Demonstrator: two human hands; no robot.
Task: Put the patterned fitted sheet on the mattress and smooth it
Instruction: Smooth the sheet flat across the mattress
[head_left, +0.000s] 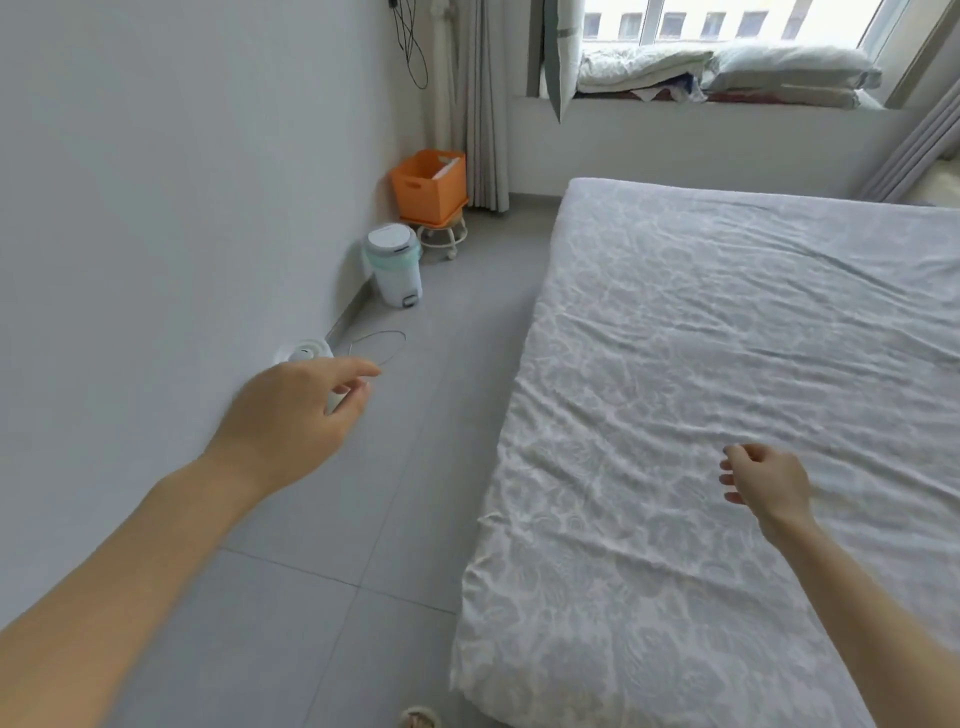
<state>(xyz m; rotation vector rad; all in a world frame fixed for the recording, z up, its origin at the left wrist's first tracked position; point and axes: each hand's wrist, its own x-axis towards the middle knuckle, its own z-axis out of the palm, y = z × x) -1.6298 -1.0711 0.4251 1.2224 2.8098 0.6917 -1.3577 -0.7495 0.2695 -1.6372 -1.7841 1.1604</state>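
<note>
Here I see the pale grey-and-white floral-patterned fitted sheet (727, 389) already stretched over the low mattress (470, 670), which sits on the grey tiled floor (322, 613) at the right of the view. The sheet covers the near left corner and the long left edge, and shallow wrinkles run across its surface. My right hand (769, 480) hovers just over the sheet near the middle of the bed, its grip loose and empty, fingers half curled and apart. My left hand (291, 410) is out over the floor, well apart from the mattress, its grip also open and holding nothing, fingers slightly bent. Along the white wall (156, 208) stand a small white pedal bin (395, 265) and, beyond it, an orange plastic crate (428, 184) on a little round stool. Folded grey bedding (727, 73) lies on the window ledge.
</note>
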